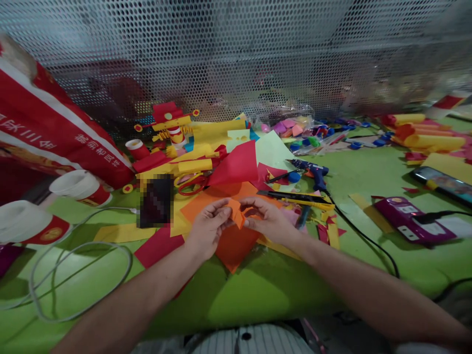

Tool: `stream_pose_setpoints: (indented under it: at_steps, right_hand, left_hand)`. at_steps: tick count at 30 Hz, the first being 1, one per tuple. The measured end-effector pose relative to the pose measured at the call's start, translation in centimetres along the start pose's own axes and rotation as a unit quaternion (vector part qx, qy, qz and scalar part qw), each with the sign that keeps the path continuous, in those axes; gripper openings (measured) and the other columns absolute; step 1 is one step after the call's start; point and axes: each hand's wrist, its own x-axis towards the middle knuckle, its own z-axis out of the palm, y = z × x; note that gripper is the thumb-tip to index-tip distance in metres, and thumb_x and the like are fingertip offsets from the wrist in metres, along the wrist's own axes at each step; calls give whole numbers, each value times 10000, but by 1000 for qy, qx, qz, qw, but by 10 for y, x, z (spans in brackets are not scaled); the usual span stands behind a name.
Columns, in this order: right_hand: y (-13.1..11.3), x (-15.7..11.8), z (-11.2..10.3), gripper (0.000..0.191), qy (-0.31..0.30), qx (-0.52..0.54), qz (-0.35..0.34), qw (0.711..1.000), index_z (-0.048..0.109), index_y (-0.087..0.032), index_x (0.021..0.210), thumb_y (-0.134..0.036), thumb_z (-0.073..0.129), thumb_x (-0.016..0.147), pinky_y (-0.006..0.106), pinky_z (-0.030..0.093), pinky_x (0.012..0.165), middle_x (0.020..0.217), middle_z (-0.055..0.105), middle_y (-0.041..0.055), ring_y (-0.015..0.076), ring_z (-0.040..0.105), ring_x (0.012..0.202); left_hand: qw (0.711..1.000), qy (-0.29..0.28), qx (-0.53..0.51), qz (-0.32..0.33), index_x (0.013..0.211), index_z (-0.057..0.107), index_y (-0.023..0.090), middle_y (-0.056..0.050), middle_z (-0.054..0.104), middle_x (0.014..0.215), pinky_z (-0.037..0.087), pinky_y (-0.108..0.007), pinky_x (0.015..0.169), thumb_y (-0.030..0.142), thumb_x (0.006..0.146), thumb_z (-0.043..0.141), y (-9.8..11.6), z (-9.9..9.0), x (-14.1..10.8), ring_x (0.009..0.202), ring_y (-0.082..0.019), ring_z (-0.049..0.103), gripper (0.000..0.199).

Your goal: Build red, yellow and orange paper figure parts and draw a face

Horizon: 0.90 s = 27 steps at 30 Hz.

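Between my two hands is a small folded piece of orange paper (pixel 236 212), held above the table's front middle. My left hand (pixel 211 226) pinches its left side between thumb and fingers. The thumb and forefinger of my right hand (pixel 271 221) close on its right edge. Beneath the hands lies a larger orange sheet (pixel 236 250), one corner pointing toward me. A red sheet (pixel 236 164) lies just behind, with red-handled scissors (pixel 193 184) to its left. Right of the hands rests a yellow-and-black utility knife (pixel 298 197).
A blue glue gun (pixel 313 172) trails a black cord toward a purple power strip (pixel 409 221). At left stand paper cups (pixel 79 186), a looped white cable (pixel 127 265) and a red bag (pixel 55 118). A perforated metal panel (pixel 236 59) rises behind the green table (pixel 354 182).
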Motion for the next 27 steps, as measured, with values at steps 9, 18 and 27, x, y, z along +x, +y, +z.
stream_pose_setpoints:
  at_steps: [9, 18, 27]
  right_hand:
    - [4, -1, 7, 374, 38, -79, -27, 996, 592, -221, 980, -404, 687, 668, 318, 502, 685, 932, 645, 56, 157, 594, 748]
    - [6, -1, 10, 252, 144, 2, -26, 989, 606, -222, 787, -399, 697, 633, 290, 503, 595, 713, 600, 3, 139, 566, 632]
    - [-6, -6, 0, 261, 84, -288, -235, 924, 703, -280, 912, -162, 509, 784, 319, 542, 717, 875, 703, 47, 169, 655, 801]
  left_hand:
    - [998, 30, 25, 51, 703, 558, 160, 62, 598, 602, 484, -188, 565, 249, 530, 799, -6, 1, 0, 542, -62, 565, 310]
    - [986, -8, 158, 42, 729, 573, 165, 18, 662, 626, 482, -228, 626, 253, 601, 745, -10, 2, -4, 598, -108, 609, 232]
    - [992, -16, 126, 7, 659, 557, 164, 12, 636, 602, 508, -264, 614, 290, 652, 683, -9, 2, -10, 588, -139, 635, 179]
